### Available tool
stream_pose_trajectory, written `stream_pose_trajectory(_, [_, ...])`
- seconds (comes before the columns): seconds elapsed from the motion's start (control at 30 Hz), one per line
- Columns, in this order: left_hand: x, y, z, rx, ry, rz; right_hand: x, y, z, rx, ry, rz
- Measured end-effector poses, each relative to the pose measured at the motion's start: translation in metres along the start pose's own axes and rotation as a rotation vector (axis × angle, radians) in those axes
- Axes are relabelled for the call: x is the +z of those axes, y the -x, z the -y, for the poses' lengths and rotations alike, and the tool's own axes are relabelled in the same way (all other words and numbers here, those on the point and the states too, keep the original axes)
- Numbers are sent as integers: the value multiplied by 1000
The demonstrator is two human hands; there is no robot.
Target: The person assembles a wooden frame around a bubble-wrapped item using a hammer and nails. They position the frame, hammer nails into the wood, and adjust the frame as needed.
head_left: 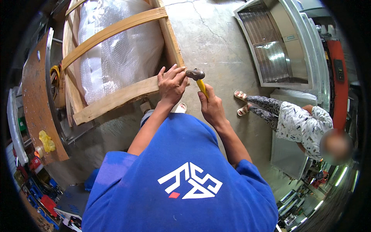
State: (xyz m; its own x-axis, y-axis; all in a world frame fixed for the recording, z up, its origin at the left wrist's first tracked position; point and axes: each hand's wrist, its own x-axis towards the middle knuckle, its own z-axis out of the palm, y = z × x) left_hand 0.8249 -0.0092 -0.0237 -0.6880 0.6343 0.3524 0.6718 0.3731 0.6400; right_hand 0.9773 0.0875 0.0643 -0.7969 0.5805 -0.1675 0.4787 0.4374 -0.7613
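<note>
My right hand (212, 106) is closed round the yellow handle of a hammer (201, 87). The dark metal hammer head (195, 74) is at the near right corner of a wooden crate (123, 96), right beside the fingertips of my left hand (171, 86). That hand rests over the end of the crate's near board, its outer fingers slightly spread. Its thumb and forefinger come together close to the hammer head, and whatever they pinch is too small to make out. Inside the crate lies a large bulky thing in bubble wrap (119, 54), crossed by a wooden slat (112, 34).
Another person (297, 121) in patterned clothes stands at the right. Behind them leans a framed metal panel (266, 46) with perforated sections, near a red upright post (339, 81). At the left is a worn brown board (40, 92) with a crumpled yellow bag (47, 141).
</note>
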Motion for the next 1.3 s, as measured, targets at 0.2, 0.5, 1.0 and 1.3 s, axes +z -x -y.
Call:
stream_pose_trajectory(0.2, [-5, 1, -4, -36, 27, 10, 1, 0, -3, -27, 76, -51])
stream_pose_trajectory(0.5, [-11, 9, -10, -48, 34, 41, -5, 15, 11, 11, 72, -59])
stream_pose_trajectory(1.0, [-18, 26, -13, -41, 74, 38, 4, 40, 5, 39, 123, -34])
stream_pose_trajectory(1.3, [-19, 32, -14, -29, 111, 13, 16, 53, 0, -58, 112, -122])
